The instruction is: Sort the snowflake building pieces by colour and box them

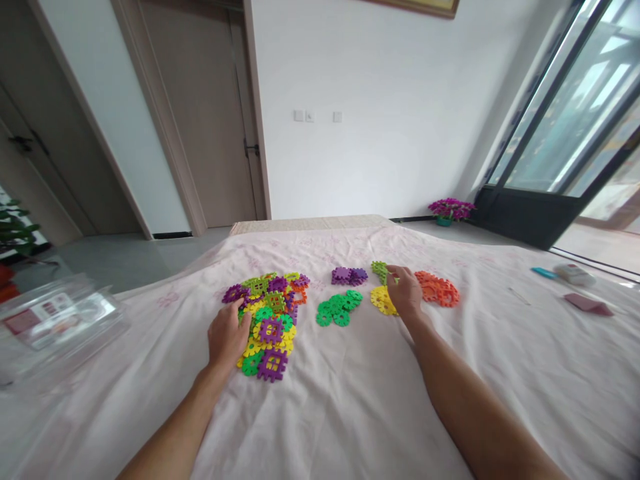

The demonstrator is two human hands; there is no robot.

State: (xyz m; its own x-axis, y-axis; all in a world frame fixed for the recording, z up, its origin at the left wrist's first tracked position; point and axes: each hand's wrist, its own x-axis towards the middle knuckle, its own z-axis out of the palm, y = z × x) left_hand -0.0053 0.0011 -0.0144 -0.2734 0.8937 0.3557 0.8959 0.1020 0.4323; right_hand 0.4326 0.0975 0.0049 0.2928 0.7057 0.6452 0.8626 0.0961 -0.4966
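Note:
My left hand rests at the left side of a mixed heap of plastic building pieces, thumb apart from the fingers, touching the heap. In that heap lie purple square pieces, lime-green squares, yellow notched discs and green notched discs. My right hand is over the small lime-green group, fingers closed on what looks like a lime-green square piece, partly hidden by the fingers. Beneath and beside this hand lie yellow discs; just right of it are orange pieces.
Between my hands lie a group of green discs and a stack of purple squares. A clear plastic container stands at the left. On the right are a pink folded item and a light-blue object. A wrinkled pale cloth covers the surface.

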